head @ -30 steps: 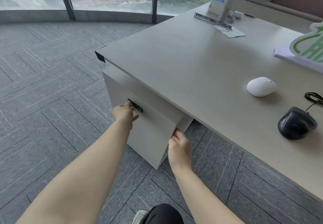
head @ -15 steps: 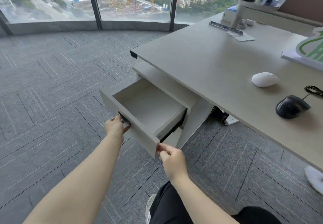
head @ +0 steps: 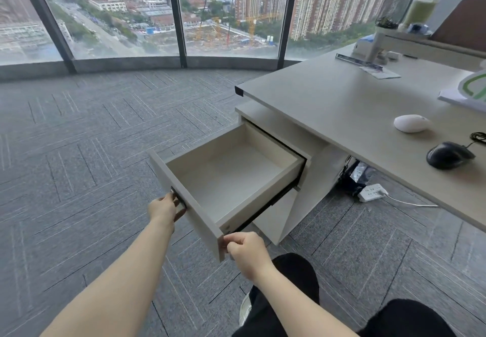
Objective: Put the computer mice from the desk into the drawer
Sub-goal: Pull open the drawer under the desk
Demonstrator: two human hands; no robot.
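The top drawer [head: 200,218] of the pale cabinet under the desk [head: 342,115] stands pulled far out, and nothing lies inside it. My left hand [head: 164,209] grips the dark handle on the drawer front. My right hand [head: 246,251] pinches the front panel's near corner. A white mouse [head: 411,123] rests on the desk at the right. Nearer the desk's front edge lies a black wired mouse [head: 449,155], its cable running off to the right.
Below the desk a white power strip [head: 373,192] and dark cables lie on the grey carpet. White-and-green papers [head: 470,91] and a monitor stand [head: 376,47] occupy the back of the desk. My knees [head: 297,271] are just below the drawer. Tall windows close off the far side.
The drawer went from shut to far out, pulled by both hands. My view has moved back and lifted, showing more of the window and floor.
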